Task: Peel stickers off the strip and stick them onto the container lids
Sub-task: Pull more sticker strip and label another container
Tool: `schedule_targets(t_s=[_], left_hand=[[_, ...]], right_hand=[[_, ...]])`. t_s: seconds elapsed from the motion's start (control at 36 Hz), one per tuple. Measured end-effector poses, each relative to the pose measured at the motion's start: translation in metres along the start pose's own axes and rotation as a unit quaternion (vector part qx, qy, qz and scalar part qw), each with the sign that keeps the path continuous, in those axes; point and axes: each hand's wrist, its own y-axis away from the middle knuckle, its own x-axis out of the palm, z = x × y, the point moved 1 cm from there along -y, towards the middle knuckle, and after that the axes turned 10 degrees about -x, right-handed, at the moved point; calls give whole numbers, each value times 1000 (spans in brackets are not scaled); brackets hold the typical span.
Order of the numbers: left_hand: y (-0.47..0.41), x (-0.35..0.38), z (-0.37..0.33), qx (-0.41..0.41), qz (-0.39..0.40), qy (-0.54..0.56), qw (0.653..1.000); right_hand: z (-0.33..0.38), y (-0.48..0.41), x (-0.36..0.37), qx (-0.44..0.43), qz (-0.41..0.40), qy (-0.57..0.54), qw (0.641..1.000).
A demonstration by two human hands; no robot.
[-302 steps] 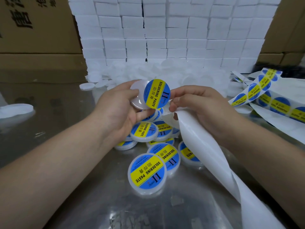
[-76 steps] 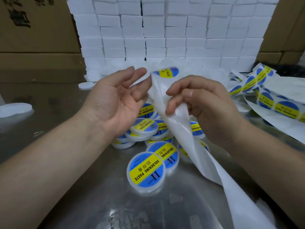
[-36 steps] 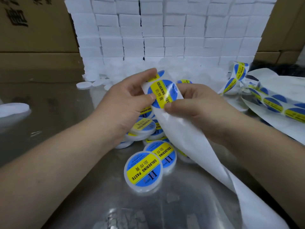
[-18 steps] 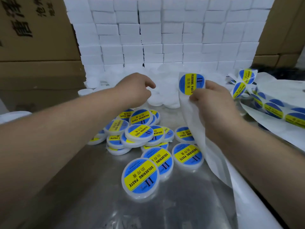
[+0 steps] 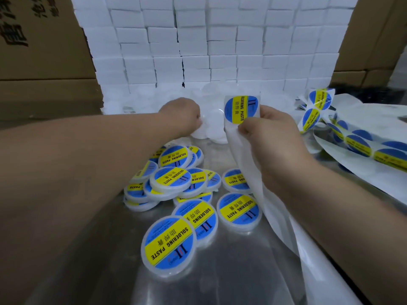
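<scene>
- Two hands up: your right hand (image 5: 272, 134) pinches the strip (image 5: 233, 139), one sticker (image 5: 239, 109) upright at its top end.
- Your left hand (image 5: 181, 116) curls into the blank lids (image 5: 213, 128); I cannot tell whether it grips one.
- Labelled lids (image 5: 172, 179) lie heaped between your forearms.

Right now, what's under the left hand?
A heap of unlabelled white lids; the left hand lies over them. Its fingers are hidden, so whether it grips one cannot be told.

Dim, bluish overhead light, soft glare on the metal table (image 5: 220, 271), wide-angle bending at edges, slight softness.
</scene>
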Motion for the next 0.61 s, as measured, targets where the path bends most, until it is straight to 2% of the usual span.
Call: schedule_targets(t_s=[0.08, 0.17, 0.22, 0.28, 0.31, 0.33, 0.39, 0.44, 0.56, 0.61], left_hand=[[2, -8, 5, -83, -31, 153, 984], [11, -28, 6, -152, -32, 325, 933], [25, -44, 5, -183, -26, 463, 867], [44, -58, 6, -206, -22, 600, 773], [56, -64, 6, -214, -21, 633, 744], [67, -69, 6, -218, -19, 642, 735], [88, -75, 7, -214, -20, 633, 744], [107, -79, 6, -191, -36, 612, 767], [142, -76, 0, -94, -98, 487, 863], [149, -69, -3, -62, -110, 424, 897]], right_hand=[[-1, -1, 1, 1, 8, -7, 1000], [0, 1, 4, 13, 39, -13, 999], [1, 3, 6, 23, 78, -33, 996], [2, 5, 7, 30, 120, -71, 990], [3, 6, 8, 36, 139, -97, 985], [5, 6, 9, 45, 155, -125, 979], [7, 6, 9, 55, 180, -174, 967], [7, 7, 9, 45, 203, -189, 960], [6, 9, 10, -13, 227, -150, 962], [6, 11, 11, -44, 223, -96, 969]])
